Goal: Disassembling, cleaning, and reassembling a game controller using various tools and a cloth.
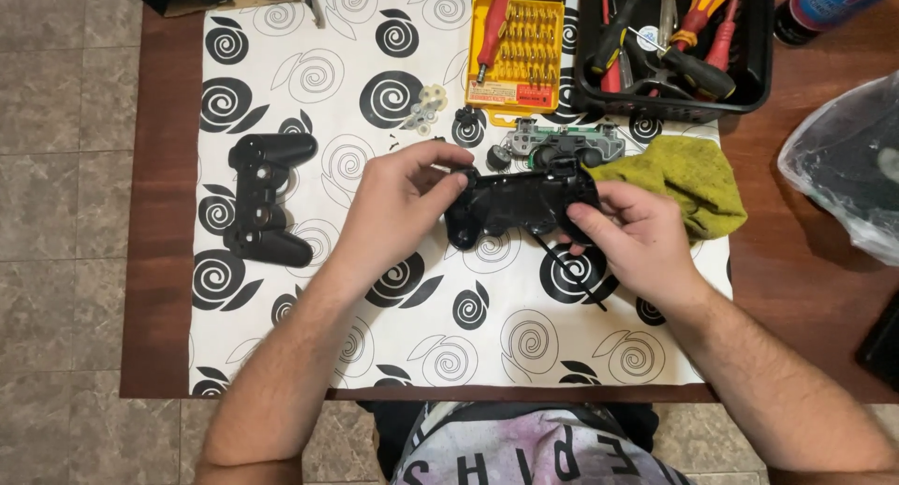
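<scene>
Both hands grip a black controller shell (521, 204) near the middle of the table's far half: the left hand (398, 199) pinches its left end, the right hand (637, 237) clasps its right grip. A thin black tool (571, 271) lies slanted beneath the right hand.

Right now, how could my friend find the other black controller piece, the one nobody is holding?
Start at the white cloth with black swirls covering the brown table. Go to its left side, left of the left hand. The black controller shell lies there alone, standing lengthwise and untouched, unlike the shell held in both hands.
</scene>
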